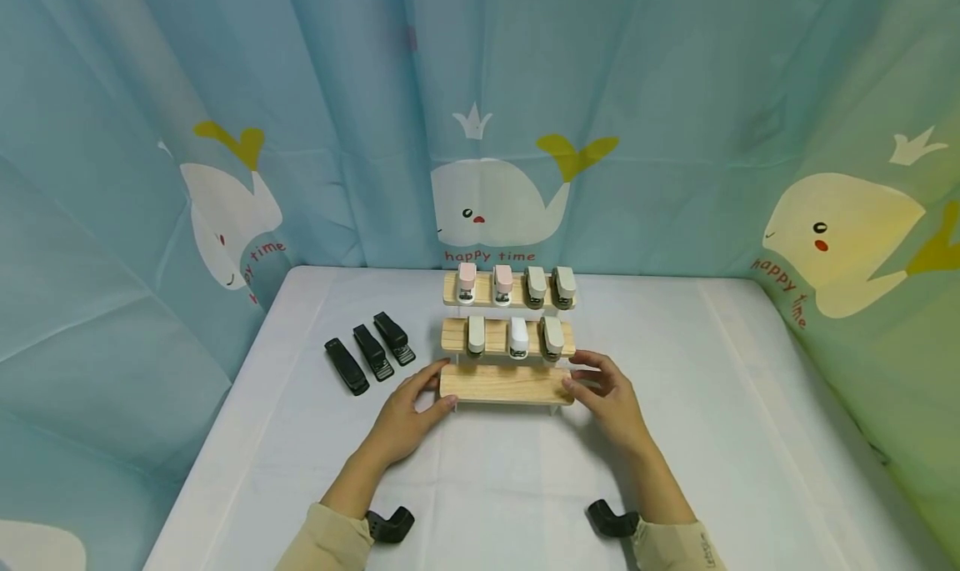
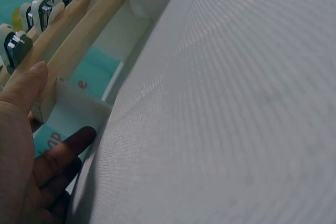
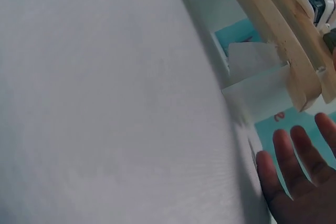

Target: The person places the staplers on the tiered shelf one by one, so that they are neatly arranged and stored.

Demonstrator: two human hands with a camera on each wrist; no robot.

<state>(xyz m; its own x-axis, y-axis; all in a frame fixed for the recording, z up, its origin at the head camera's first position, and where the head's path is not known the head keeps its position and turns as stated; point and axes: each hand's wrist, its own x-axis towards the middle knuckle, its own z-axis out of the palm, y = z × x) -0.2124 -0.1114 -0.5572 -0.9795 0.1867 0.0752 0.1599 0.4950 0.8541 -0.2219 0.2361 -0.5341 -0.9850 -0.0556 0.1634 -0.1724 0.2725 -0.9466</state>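
Observation:
A three-tier wooden display stand (image 1: 507,381) on thin clear legs stands mid-table, its lowest board bare. Small staplers line the upper boards: pink staplers (image 1: 503,284) and grey-green ones (image 1: 564,286) on top, a white stapler (image 1: 518,338) between two pale ones in the middle row. My left hand (image 1: 401,421) grips the left end of the lowest board, thumb at its front and a finger behind. At the right end, my right hand (image 1: 613,400) has its thumb by the board; its other fingers (image 3: 286,153) are extended and spread beside the end in the right wrist view.
Three black staplers (image 1: 373,352) lie in a slanted row left of the stand on the white-covered table (image 1: 712,404). A blue whale-print curtain (image 1: 360,96) hangs behind the table. Each wrist carries a black camera mount, like the left one (image 1: 392,526).

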